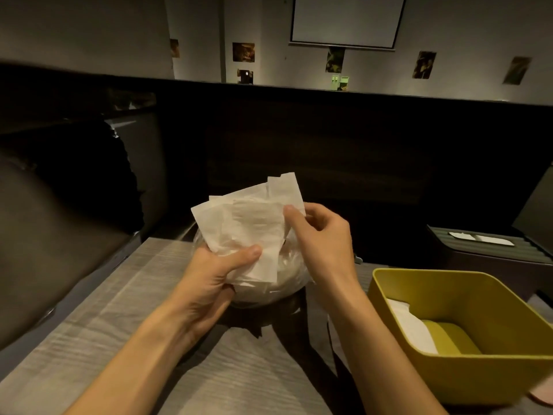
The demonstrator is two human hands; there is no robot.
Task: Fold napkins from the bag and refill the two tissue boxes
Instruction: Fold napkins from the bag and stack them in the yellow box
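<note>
A fan of several white napkins (251,217) is held up over the table's middle. My left hand (215,274) grips the bunch at its lower end, thumb across the front. My right hand (320,232) pinches the right edge of the napkins with thumb and fingers. Just beneath them sits a clear plastic bag (287,274) holding more white napkins. To the right stands an open yellow tissue box (508,298) with one folded white napkin (410,327) lying on its floor. A second dark ribbed tissue box (508,253) sits further right, with white paper showing in its top slot.
The pale wood-grain table (98,319) runs from front to middle. A dark padded seat (45,241) lies on the left and a dark bench back (344,151) rises behind the table. A pink object (543,395) peeks in at the lower right corner.
</note>
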